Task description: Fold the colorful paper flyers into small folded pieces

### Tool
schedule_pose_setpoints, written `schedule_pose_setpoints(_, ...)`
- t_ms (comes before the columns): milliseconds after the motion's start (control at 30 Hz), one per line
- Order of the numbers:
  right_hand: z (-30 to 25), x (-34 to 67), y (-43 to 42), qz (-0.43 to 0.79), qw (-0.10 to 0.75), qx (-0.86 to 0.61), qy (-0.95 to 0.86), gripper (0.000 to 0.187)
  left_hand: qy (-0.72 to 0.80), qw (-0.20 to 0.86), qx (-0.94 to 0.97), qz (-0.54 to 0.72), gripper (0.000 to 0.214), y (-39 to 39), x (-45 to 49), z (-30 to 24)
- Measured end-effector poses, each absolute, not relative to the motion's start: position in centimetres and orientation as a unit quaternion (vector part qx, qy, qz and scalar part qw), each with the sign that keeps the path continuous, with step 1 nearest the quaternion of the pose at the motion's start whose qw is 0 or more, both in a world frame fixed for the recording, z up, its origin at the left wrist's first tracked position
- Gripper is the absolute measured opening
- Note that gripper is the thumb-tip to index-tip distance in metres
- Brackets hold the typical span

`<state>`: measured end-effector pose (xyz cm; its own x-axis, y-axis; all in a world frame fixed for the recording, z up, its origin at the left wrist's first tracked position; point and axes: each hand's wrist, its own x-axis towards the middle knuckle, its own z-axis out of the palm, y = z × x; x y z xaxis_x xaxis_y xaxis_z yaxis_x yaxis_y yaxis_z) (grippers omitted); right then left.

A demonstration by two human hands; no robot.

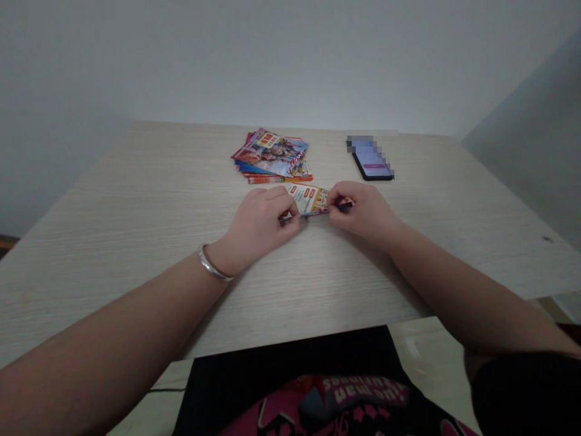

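A printed paper leaflet (305,195), white with orange edging and small red labels, is held low over the table between my two hands. My left hand (265,224), with a silver bangle at the wrist, pinches its near edge on the left side. On the right side, my right hand (363,209) has thumb and fingers closed on the same edge. Both sets of fingers hide the ends of the leaflet. Just beyond it, a narrow orange folded paper strip (276,179) lies against a loose pile of colourful leaflets (276,154).
A smartphone (372,162) with its screen lit lies at the back right of the pale wood table (149,200). Behind the table stands a plain wall (290,66). The table's near edge is close to my lap, where dark printed clothing (354,399) shows.
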<state>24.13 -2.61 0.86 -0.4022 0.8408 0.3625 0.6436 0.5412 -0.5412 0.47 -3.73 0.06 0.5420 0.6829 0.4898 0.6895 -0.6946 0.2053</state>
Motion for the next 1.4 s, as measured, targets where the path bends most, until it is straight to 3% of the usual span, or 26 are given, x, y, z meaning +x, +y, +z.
schedule_pose_setpoints(800,-0.3,27.4,-0.9,0.194,0.373,-0.482,-0.769,0.007,-0.420,-0.091,-0.852,-0.300,0.006,-3.5,-0.3,-1.0)
schedule_pose_setpoints(900,-0.5,26.6,-1.3,0.215,0.351,-0.420,-0.808,0.017,-0.407,-0.100,-0.856,-0.302,0.005,-3.4,-0.3,-1.0)
schedule_pose_setpoints(1400,-0.9,24.2,-2.2,0.293,0.308,-0.417,-0.804,0.015,-0.401,-0.170,-0.857,-0.276,0.007,-3.7,0.3,-0.8)
